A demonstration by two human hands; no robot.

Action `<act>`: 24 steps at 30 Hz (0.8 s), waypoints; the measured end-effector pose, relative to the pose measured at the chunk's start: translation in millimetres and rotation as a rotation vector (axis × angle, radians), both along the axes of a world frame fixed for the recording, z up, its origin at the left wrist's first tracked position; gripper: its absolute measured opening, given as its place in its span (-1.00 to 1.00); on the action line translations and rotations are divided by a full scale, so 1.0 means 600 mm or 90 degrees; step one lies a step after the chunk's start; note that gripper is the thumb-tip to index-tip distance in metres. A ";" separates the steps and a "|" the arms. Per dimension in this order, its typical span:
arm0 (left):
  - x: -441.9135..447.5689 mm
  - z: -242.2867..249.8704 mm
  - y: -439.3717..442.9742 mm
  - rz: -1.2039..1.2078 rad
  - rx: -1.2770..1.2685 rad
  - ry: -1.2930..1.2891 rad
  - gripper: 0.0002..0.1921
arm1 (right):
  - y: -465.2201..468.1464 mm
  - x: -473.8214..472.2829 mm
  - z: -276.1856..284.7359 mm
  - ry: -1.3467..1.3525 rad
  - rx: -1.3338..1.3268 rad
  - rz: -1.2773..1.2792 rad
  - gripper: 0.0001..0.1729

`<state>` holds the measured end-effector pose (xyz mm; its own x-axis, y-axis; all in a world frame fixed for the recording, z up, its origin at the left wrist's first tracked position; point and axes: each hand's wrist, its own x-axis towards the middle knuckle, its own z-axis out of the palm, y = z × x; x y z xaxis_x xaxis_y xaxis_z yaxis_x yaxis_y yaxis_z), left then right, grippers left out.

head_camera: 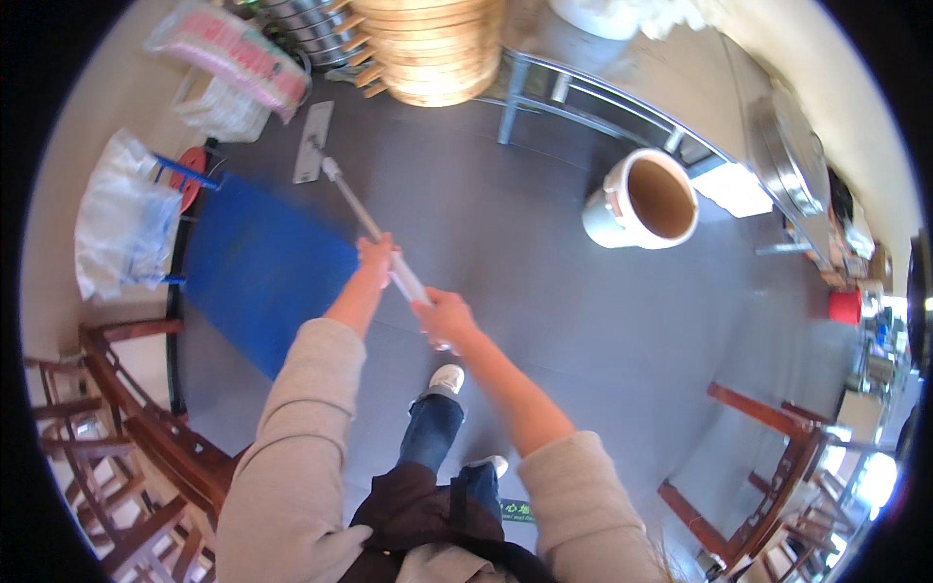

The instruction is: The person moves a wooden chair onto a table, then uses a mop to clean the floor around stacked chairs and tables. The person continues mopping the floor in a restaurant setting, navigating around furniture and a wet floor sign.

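Both hands hold the pole of a flat mop (pixel 362 211), which slants up and left across the picture. My left hand (pixel 377 259) grips the pole farther along, and my right hand (pixel 444 318) is closed around it near its upper end. The flat white mop head (pixel 313 142) lies on the grey floor, just beyond the corner of a blue mat (pixel 270 270). To the right of the pole, a white bucket (pixel 605 218) stands on the floor; its inside looks brown.
Stacked bamboo steamers (pixel 437 55) stand ahead, beside a metal-legged table (pixel 656 80). At left are a pink-and-white package (pixel 237 58), a white plastic bag (pixel 124 218) and a wooden table frame (pixel 138 408). Another wooden frame (pixel 780 466) is at lower right.
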<state>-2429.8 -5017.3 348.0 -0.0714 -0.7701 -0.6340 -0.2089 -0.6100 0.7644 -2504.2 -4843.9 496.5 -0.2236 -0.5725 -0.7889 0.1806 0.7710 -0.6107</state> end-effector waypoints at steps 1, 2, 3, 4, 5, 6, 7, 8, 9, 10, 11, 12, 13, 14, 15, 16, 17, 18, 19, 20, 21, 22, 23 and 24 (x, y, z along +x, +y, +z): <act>0.000 -0.001 0.001 -0.025 -0.030 -0.087 -0.66 | 0.000 0.003 -0.006 0.025 0.015 0.013 -0.57; 0.000 -0.005 0.009 -0.021 -0.015 -0.011 -0.68 | 0.020 0.001 -0.009 0.058 -0.017 0.018 -0.57; -0.004 -0.012 0.025 -0.001 0.009 0.045 -0.71 | 0.048 -0.001 -0.009 0.098 -0.037 0.022 -0.58; -0.016 -0.022 0.046 0.049 0.066 0.045 -0.76 | 0.074 -0.003 -0.012 0.137 -0.057 0.028 -0.58; -0.019 -0.029 0.075 -0.004 0.129 0.051 -0.77 | 0.117 -0.006 -0.013 0.123 -0.054 0.015 -0.57; -0.015 -0.032 0.108 -0.062 0.195 0.070 -0.77 | 0.173 -0.009 -0.011 0.100 -0.032 -0.004 -0.57; -0.010 -0.030 0.139 -0.107 0.259 0.077 -0.77 | 0.237 -0.007 -0.002 0.058 -0.029 -0.021 -0.56; -0.010 -0.029 0.192 -0.034 0.290 0.127 -0.72 | 0.310 -0.004 0.014 0.004 -0.025 -0.055 -0.56; -0.002 -0.022 0.244 -0.061 0.311 0.165 -0.71 | 0.392 0.002 0.042 -0.116 0.015 -0.074 -0.55; 0.009 -0.010 0.299 -0.069 0.342 0.177 -0.69 | 0.465 0.030 0.073 -0.082 0.067 -0.097 -0.56; 0.022 0.008 0.380 -0.052 0.401 0.218 -0.66 | 0.537 0.057 0.109 -0.056 0.043 -0.119 -0.58; 0.042 0.037 0.464 -0.180 0.293 0.189 -0.67 | 0.603 0.083 0.147 -0.049 0.104 -0.103 -0.60; 0.070 0.075 0.541 -0.210 0.355 0.256 -0.70 | 0.669 0.117 0.199 -0.136 0.233 -0.157 -0.60; 0.085 0.113 0.616 -0.288 0.360 0.166 -0.73 | 0.726 0.152 0.255 -0.170 0.249 -0.249 -0.59; 0.101 0.153 0.681 -0.372 0.371 0.123 -0.82 | 0.775 0.193 0.324 -0.175 0.255 -0.389 -0.59; 0.109 0.195 0.745 -0.299 0.432 0.109 -0.74 | 0.803 0.216 0.353 -0.161 0.305 -0.425 -0.59; 0.121 0.227 0.779 -0.378 0.460 0.130 -0.65 | 0.821 0.231 0.362 -0.147 0.334 -0.439 -0.59; 0.115 0.246 0.804 -0.375 0.453 0.166 -0.64 | 0.833 0.247 0.370 -0.132 0.355 -0.460 -0.59; 0.107 0.258 0.814 -0.372 0.439 0.207 -0.63 | 0.832 0.258 0.366 -0.115 0.366 -0.470 -0.58; 0.085 0.250 0.799 -0.420 0.443 0.193 -0.65 | 0.823 0.259 0.351 -0.097 0.373 -0.478 -0.58; 0.053 0.231 0.772 -0.466 0.446 0.177 -0.66 | 0.805 0.254 0.325 -0.076 0.364 -0.479 -0.58; 0.013 0.206 0.742 -0.509 0.447 0.163 -0.68 | 0.782 0.245 0.299 -0.049 0.349 -0.472 -0.58; -0.034 0.177 0.709 -0.457 0.439 0.161 -0.75 | 0.751 0.231 0.271 -0.015 0.322 -0.458 -0.58; -0.090 0.138 0.667 -0.358 0.478 0.224 -0.73 | 0.715 0.209 0.239 0.026 0.292 -0.436 -0.58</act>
<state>-2483.8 -4616.8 431.1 -0.5794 0.0239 -0.8147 -0.4505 -0.8424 0.2957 -2379.1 -4414.8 639.7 -0.4400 0.0780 -0.8946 0.6854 0.6728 -0.2785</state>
